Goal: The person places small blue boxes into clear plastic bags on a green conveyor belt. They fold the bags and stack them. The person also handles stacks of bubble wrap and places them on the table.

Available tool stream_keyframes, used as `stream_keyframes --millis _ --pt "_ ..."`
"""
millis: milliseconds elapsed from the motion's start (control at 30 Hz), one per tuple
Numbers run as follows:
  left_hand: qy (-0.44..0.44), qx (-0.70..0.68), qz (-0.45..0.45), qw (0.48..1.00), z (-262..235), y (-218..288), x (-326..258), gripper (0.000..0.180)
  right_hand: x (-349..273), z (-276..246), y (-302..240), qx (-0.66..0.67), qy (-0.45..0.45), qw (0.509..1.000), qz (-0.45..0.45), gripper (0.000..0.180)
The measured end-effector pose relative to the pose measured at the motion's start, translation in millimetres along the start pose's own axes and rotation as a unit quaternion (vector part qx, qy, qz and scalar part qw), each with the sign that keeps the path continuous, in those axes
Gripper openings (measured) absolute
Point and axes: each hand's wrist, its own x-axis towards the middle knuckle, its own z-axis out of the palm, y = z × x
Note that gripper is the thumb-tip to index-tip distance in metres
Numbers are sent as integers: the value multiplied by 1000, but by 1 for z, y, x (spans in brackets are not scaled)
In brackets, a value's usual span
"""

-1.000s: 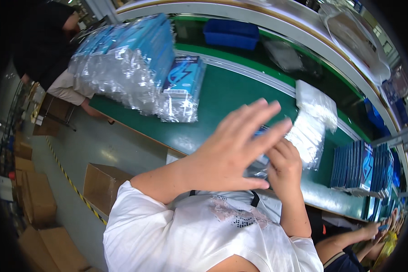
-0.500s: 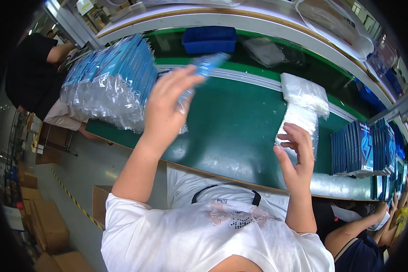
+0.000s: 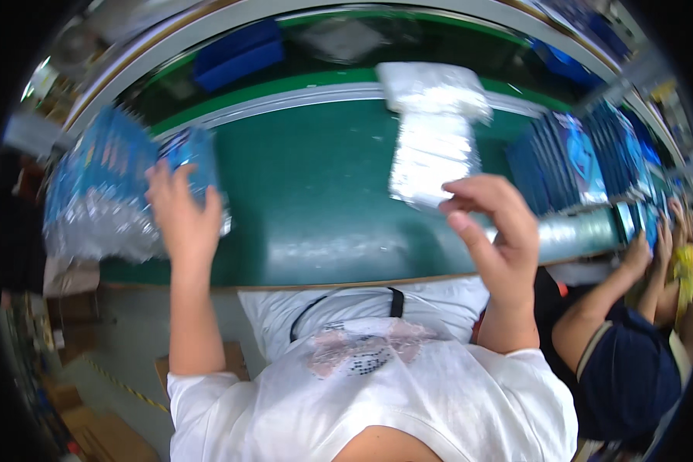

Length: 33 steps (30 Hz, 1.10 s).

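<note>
Left hand (image 3: pixel 181 212), fingers apart, has come down onto bagged blue packs (image 3: pixel 201 150) left of the plastic-bag pile (image 3: pixel 433 150); right hand's (image 3: pixel 500 231) grip unclear.

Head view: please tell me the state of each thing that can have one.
Left hand, open, fingers spread at a bagged pack
Right hand, open, curved, beside the clear bags
Clear bags, lying piled
Left row of packs, bagged, close together
Right packs, set in two rows
Blue bin, upright, contents unclear

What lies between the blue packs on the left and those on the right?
In the head view, a pile of shiny plastic bags on the green tabletop, with the right hand near its lower end.
</note>
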Motion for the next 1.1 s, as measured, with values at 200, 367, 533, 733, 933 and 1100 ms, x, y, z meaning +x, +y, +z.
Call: stream_keyframes --millis 200,367,533,733,933,1100 --pt "-73 -294 201 932 -29 108 0 30 24 -90 -13 -213 370 904 -22 23" --pt "-156 -348 378 844 15 181 -7 33 27 -144 67 -531 159 831 46 54" --pt "-164 -299 404 849 54 200 8 25 26 -133 44 -485 39 841 237 56" --pt "-209 -360 354 838 48 204 13 11 25 -107 29 -429 246 869 -21 48" --pt "-303 -506 190 785 46 193 3 15 -18 -42 8 389 155 891 179 59" --pt "-332 -420 237 810 54 183 23 16 -69 4 55 536 112 777 310 33"
